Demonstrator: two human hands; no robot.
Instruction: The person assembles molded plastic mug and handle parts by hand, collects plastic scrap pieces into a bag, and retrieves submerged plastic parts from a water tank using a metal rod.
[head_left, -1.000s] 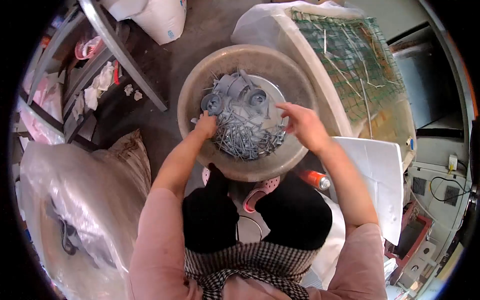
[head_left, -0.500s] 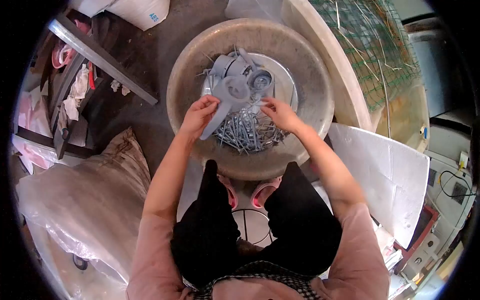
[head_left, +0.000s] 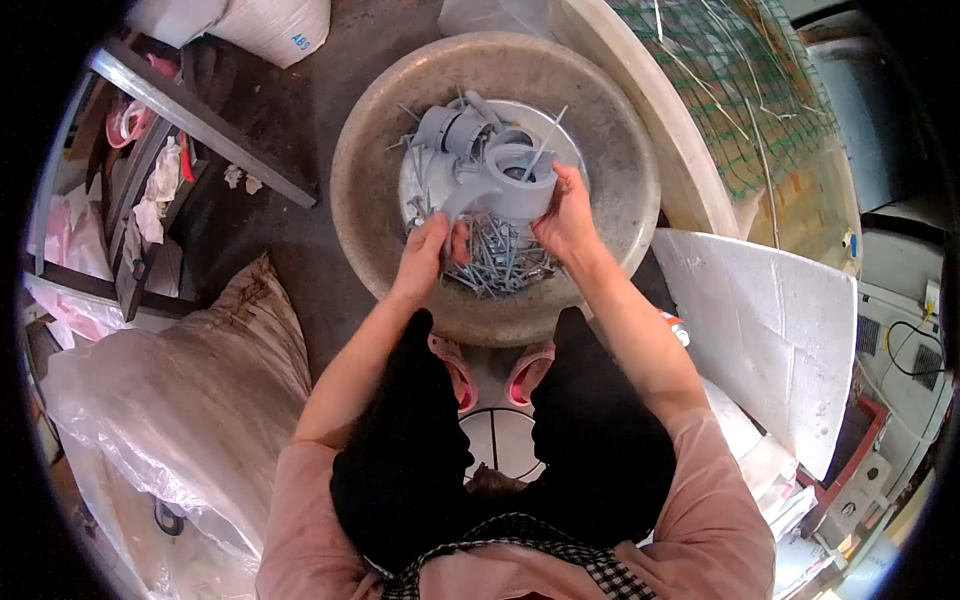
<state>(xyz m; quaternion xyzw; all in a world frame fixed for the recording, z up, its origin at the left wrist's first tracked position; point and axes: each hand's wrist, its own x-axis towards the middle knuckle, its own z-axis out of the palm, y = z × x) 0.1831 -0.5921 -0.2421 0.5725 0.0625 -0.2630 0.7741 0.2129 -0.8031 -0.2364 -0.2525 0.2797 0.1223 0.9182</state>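
A grey plastic part [head_left: 525, 197] with a round, open, cup-like ring and a long handle is between my hands, above a wide metal basin [head_left: 365, 230]. My left hand [head_left: 425, 255] is closed on the handle's lower end. My right hand [head_left: 568, 215] grips the ring's right side, thumb near the rim. A thin pale stick [head_left: 549, 138] slants up across the ring; what holds it, I cannot tell. Below lie many thin grey plastic sticks [head_left: 495, 262], heaped in the basin. More round grey plastic parts [head_left: 435, 127] rest behind the held one.
A filled plastic sack [head_left: 190, 380] stands at left, below a metal frame [head_left: 210, 130]. A white foam board [head_left: 765, 330] leans at right. Beyond the basin's right side is a large tub [head_left: 660, 110] with green netting [head_left: 745, 90]. A white sack [head_left: 285, 30] lies at top left.
The grey part has turned and moved right, its ring now tilted to show the side wall. My right hand has gone from pinching near the ring to gripping it; my left hand sits lower.
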